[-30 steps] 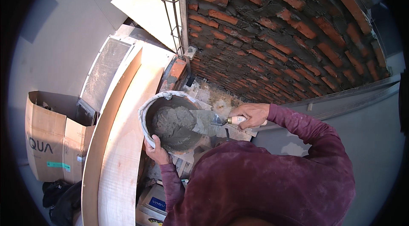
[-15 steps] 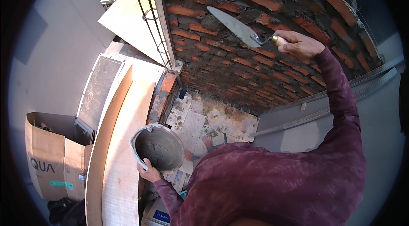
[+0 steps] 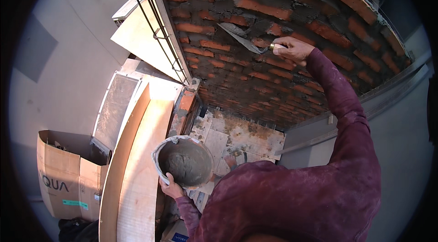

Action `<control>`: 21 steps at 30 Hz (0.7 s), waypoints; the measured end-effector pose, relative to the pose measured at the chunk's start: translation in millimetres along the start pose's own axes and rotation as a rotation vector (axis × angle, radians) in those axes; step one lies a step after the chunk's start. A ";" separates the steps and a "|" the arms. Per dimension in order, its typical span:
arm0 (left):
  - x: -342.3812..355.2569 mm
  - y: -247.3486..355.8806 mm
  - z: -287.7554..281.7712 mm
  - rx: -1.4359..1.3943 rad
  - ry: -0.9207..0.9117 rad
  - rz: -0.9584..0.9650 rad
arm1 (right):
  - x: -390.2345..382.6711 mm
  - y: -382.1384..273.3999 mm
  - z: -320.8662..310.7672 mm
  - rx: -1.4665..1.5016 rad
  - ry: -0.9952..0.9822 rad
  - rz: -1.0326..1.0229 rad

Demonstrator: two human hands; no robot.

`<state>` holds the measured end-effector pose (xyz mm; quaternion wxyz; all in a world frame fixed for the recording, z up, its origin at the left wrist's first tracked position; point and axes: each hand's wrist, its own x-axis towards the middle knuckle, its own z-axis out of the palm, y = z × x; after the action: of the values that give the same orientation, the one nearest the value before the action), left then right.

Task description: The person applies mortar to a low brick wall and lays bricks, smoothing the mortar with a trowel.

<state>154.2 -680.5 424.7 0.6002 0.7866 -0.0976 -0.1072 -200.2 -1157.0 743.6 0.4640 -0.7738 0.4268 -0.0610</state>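
My right hand (image 3: 294,50) grips the wooden handle of a trowel (image 3: 242,38), whose pointed blade carries grey mortar and lies against or close to the brick wall (image 3: 260,8); the exact contact is unclear. Thick, rough grey mortar surrounds the red bricks. Lower down, my left hand (image 3: 171,185) is closed on the rim of a round bucket (image 3: 185,163) with wet grey mortar inside. The bucket is beside a long pale plywood piece.
Steel rebar (image 3: 160,34) runs up the wall's left edge. A plywood channel (image 3: 137,173), a cardboard box (image 3: 59,173) and a short brick column (image 3: 185,103) are on the left. Stained boards (image 3: 237,128) cover the floor; a long metal strip (image 3: 310,144) lies at right.
A second ago the trowel was in the bucket; it rose to the brick wall and has since shifted slightly down and left with my right hand. The bucket stays in my left hand.
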 end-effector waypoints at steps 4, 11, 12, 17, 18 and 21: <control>-6.9 3.0 2.6 0.049 0.001 0.042 | -29.5 -22.8 -11.7 -0.218 0.033 -0.056; -36.6 18.3 -9.8 0.111 0.117 0.011 | -72.9 -5.4 27.5 -0.879 0.497 -0.265; -37.6 13.5 -13.8 0.135 0.135 0.009 | -73.7 -6.1 31.8 -0.887 0.462 -0.291; -39.0 -21.9 -38.7 0.219 0.187 -0.001 | -80.5 -37.7 68.2 -0.740 0.222 -0.460; -41.2 -26.3 -41.3 0.243 0.193 -0.006 | -84.2 -57.9 72.9 -0.731 0.096 -0.430; -49.1 -40.1 -64.1 0.264 0.178 0.015 | -86.1 -99.8 96.1 -0.545 -0.153 -0.661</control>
<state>126.5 -597.1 405.0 0.4985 0.8644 -0.0629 -0.0189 -146.9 -1010.8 792.3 0.2285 -0.9654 0.1209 -0.0342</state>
